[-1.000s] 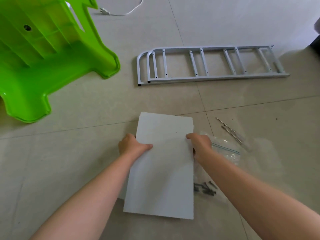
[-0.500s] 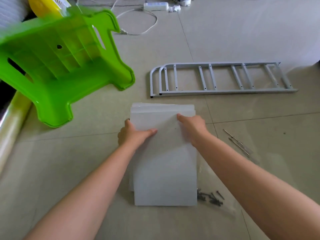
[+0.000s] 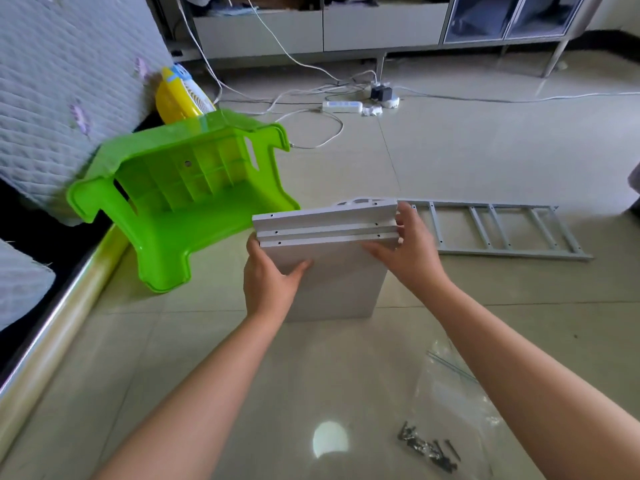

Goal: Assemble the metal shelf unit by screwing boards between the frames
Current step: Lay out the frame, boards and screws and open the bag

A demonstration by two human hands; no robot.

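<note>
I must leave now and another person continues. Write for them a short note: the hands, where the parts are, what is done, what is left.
Left hand grips the left side of the board stack, thumb on top.
Right hand holds its right side.
The three boards are tipped up, far edges with screw holes facing the camera, near edge low toward the floor.
Frame lies flat on the floor, behind and right of the stack.
Screws lie loose on the floor near right, beside a clear bag.
Done: nothing screwed yet.
Left: separate the boards, screw them between the frames.
</note>
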